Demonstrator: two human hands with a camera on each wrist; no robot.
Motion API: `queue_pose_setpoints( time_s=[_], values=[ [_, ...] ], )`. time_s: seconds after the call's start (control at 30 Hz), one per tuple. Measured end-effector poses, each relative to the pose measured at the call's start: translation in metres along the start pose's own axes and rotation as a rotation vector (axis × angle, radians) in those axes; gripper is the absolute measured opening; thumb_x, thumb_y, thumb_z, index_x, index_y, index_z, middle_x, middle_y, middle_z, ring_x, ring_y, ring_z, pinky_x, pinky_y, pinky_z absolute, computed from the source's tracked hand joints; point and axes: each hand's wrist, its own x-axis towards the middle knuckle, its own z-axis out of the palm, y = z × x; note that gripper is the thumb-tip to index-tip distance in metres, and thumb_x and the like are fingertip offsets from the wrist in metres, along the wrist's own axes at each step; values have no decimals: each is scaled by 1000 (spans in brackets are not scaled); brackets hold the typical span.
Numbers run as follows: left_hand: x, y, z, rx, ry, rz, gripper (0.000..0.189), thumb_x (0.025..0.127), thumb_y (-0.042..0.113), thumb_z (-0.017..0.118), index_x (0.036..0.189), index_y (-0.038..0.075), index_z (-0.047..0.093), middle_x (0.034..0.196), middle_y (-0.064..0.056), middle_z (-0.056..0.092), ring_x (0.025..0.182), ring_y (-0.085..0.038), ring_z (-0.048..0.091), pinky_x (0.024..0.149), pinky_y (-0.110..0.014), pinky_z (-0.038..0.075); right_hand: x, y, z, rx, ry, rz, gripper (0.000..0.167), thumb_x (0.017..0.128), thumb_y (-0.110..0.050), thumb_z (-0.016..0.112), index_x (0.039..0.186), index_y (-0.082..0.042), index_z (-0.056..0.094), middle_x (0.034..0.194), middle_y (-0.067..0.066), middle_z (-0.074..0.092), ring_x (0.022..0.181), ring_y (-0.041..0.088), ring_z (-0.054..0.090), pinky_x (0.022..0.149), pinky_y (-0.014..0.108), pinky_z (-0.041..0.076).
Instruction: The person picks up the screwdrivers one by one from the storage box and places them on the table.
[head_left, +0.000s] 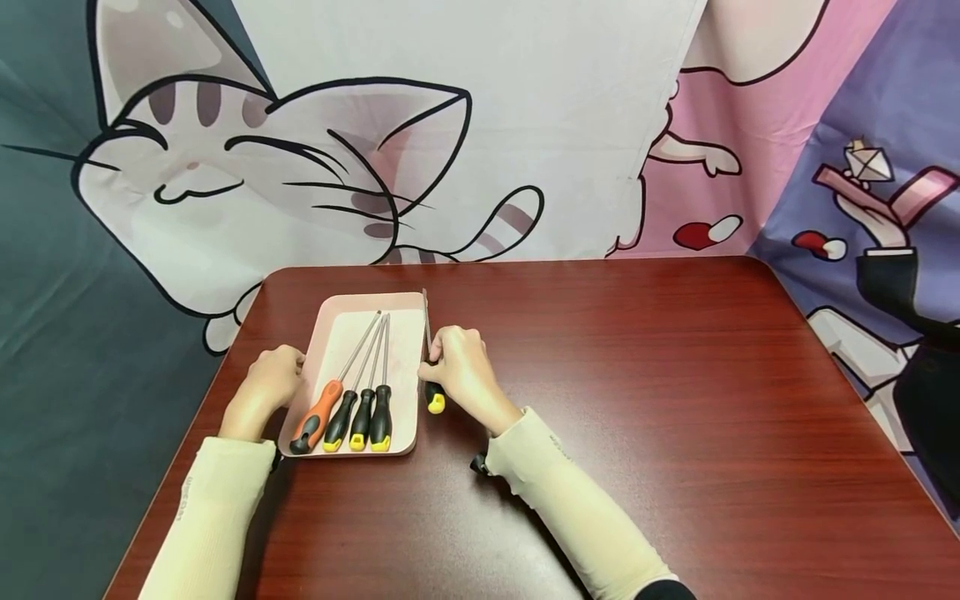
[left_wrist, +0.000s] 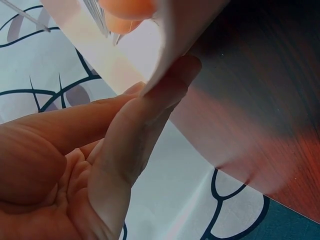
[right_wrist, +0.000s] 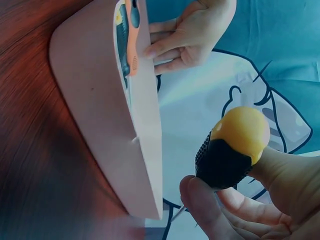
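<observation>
A pale pink tray (head_left: 324, 329) lies on the table's left part. In it are an orange screwdriver (head_left: 318, 414) and several black screwdrivers with yellow ends (head_left: 382, 412), shafts pointing away. My left hand (head_left: 272, 383) pinches the tray's left wall between thumb and fingers, plain in the left wrist view. At the tray's right edge my right hand (head_left: 467, 372) grips another black screwdriver (head_left: 435, 396) with a yellow end; its shaft points away along that edge. The right wrist view shows this screwdriver's rounded yellow end (right_wrist: 245, 132) up close, held by thumb and fingers outside the tray.
A reddish-brown wooden table (head_left: 637, 400) stretches to the right of the tray. Behind it hangs a cloth (head_left: 570, 125) with cartoon cat drawings. Something black (head_left: 930, 400) stands beyond the table's right edge.
</observation>
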Motion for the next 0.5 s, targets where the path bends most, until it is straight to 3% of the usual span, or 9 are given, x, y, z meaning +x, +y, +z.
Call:
queue_pose_setpoints(
  time_s=[0.5],
  values=[
    [0,-1,1,1,8,6,34,88,-6,56,120,-17,61,111,-30,66,103,-47,62,77,-50,50,-7,11,-5,-72,-16,52,26,71,-8,83,65,-10,57,62,-4,55,60,18,54,61,29,46]
  ],
)
